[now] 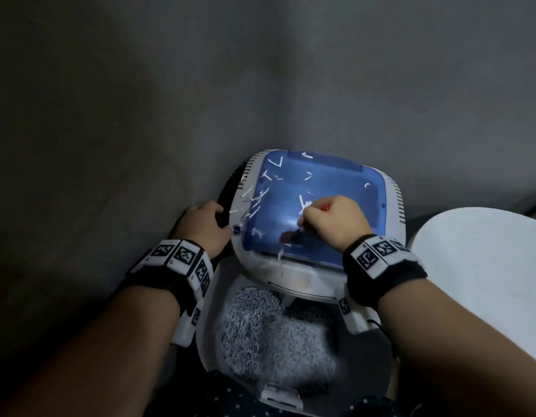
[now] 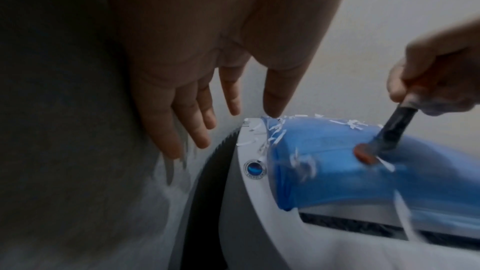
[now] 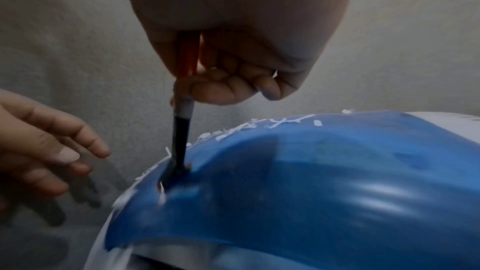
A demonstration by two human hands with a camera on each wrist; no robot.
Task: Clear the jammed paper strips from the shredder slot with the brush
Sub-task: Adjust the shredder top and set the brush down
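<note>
The shredder (image 1: 394, 212) is white with a blue see-through lid (image 1: 329, 176) strewn with white paper strips (image 1: 254, 203). My right hand (image 1: 332, 221) grips a brush (image 3: 182, 141) with a red handle. The brush's dark bristles press on the lid's front left part (image 2: 394, 126). My left hand (image 1: 203, 227) rests against the shredder's left side with straight, spread fingers (image 2: 202, 122) and holds nothing. The dark slot (image 2: 363, 223) runs under the lid's front edge. Strips (image 2: 275, 132) cluster along the lid's left rim. Strips (image 3: 246, 128) also lie on its top.
A white bin (image 1: 206, 341) heaped with shredded paper (image 1: 269, 326) sits below the shredder head, close to me. A grey wall stands close behind and to the left. A round white surface (image 1: 486, 281) fills the right side.
</note>
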